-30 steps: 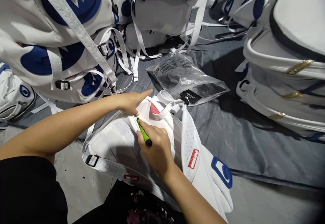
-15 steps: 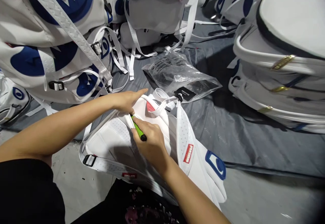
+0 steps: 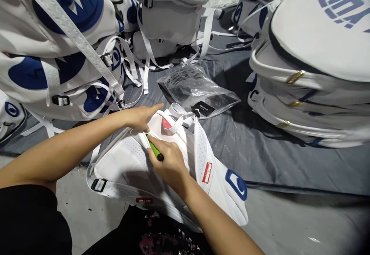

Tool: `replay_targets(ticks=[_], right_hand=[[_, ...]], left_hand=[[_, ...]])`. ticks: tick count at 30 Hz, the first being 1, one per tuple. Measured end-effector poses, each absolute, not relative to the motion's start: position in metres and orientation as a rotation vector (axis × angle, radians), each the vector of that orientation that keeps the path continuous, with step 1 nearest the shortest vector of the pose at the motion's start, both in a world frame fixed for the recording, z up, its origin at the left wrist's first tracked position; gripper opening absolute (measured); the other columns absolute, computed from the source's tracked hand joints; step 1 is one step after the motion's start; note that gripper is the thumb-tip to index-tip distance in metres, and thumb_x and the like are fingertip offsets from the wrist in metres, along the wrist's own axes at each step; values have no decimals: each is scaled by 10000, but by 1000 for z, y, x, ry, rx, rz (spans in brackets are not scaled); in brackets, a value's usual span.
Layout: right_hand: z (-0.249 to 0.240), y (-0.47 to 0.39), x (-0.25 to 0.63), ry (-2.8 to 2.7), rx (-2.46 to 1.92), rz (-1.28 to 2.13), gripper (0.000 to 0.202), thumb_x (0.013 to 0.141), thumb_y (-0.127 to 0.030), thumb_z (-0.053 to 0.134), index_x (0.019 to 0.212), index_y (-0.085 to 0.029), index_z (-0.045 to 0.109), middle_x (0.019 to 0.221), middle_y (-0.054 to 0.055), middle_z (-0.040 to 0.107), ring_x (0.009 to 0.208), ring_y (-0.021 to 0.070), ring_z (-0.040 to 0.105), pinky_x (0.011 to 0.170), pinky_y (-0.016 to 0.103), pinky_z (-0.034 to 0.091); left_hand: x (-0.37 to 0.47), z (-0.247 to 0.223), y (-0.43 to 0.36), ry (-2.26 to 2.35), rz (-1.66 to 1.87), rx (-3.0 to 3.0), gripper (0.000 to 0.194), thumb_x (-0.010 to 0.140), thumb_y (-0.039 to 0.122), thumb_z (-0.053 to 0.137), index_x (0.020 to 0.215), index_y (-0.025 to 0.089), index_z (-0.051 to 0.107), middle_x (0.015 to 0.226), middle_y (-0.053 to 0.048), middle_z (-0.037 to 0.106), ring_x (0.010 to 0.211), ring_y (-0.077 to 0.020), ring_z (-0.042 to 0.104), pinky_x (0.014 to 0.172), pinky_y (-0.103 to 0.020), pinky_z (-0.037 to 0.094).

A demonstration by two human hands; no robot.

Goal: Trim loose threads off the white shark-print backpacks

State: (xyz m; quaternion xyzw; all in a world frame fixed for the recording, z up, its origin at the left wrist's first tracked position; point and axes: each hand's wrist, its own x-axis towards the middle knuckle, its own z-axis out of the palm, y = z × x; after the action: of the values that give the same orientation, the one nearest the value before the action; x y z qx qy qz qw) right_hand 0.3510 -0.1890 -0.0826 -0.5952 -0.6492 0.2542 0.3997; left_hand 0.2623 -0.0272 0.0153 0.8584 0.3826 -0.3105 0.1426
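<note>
A white backpack (image 3: 115, 166) lies tilted across my lap, with straps, red labels and a blue eye-shaped patch. My left hand (image 3: 141, 118) grips its upper edge, the thumb pressed on the fabric and the index finger stretched outward. In my right hand (image 3: 170, 156) is a green pen-like tool (image 3: 155, 148) with a black end, held close to the seam beside my left thumb. Its working tip is hidden in the fabric. A white strap loop (image 3: 177, 110) and a black buckle (image 3: 195, 112) sit at the bag's far end.
Just beyond the bag, a clear plastic bag (image 3: 199, 85) with a black card lies on the grey sheet (image 3: 277, 162). Stacked white backpacks stand at the left (image 3: 34, 35), at the back (image 3: 173, 20) and at the right (image 3: 318, 54), their straps trailing.
The view has shifted slightly to the right, so the surroundings appear further left. Both hands keep their hold, and the green tool stays at about the same spot on the backpack.
</note>
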Motion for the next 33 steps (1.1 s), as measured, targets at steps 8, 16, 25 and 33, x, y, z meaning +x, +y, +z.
replay_targets(ticks=[8, 16, 25, 33], right_hand=[[-79, -189, 352, -1646, -1519, 671, 314, 914, -175, 587, 1209, -178, 694, 1146, 79, 769, 1001, 253, 735, 860, 379, 494], [-81, -189, 354, -1627, -1535, 665, 315, 908, -183, 586, 1201, -180, 702, 1160, 93, 763, 995, 274, 740, 875, 421, 505], [-78, -190, 358, -1611, -1464, 761, 340, 919, -195, 570, 1240, -180, 683, 1192, 75, 754, 1051, 256, 728, 875, 382, 509], [-77, -181, 352, -1645, -1492, 792, 323, 924, -206, 576, 1228, -190, 684, 1151, 73, 767, 1033, 259, 728, 887, 385, 492]], left_hand=[[258, 10, -23, 1064, -848, 2500, 1125, 771, 274, 713, 1619, 234, -26, 1297, -130, 649, 1021, -240, 671, 723, -244, 478], [259, 12, -26, 1067, -832, 2502, 1103, 772, 255, 721, 1621, 236, 17, 1227, -115, 674, 1018, -235, 671, 719, -228, 467], [259, 15, -28, 1088, -825, 2484, 1076, 795, 227, 711, 1625, 237, 26, 1318, -147, 639, 1068, -255, 668, 794, -258, 481], [257, 9, -25, 1068, -827, 2533, 1060, 783, 232, 697, 1621, 232, 48, 1323, -144, 645, 1088, -264, 673, 802, -262, 494]])
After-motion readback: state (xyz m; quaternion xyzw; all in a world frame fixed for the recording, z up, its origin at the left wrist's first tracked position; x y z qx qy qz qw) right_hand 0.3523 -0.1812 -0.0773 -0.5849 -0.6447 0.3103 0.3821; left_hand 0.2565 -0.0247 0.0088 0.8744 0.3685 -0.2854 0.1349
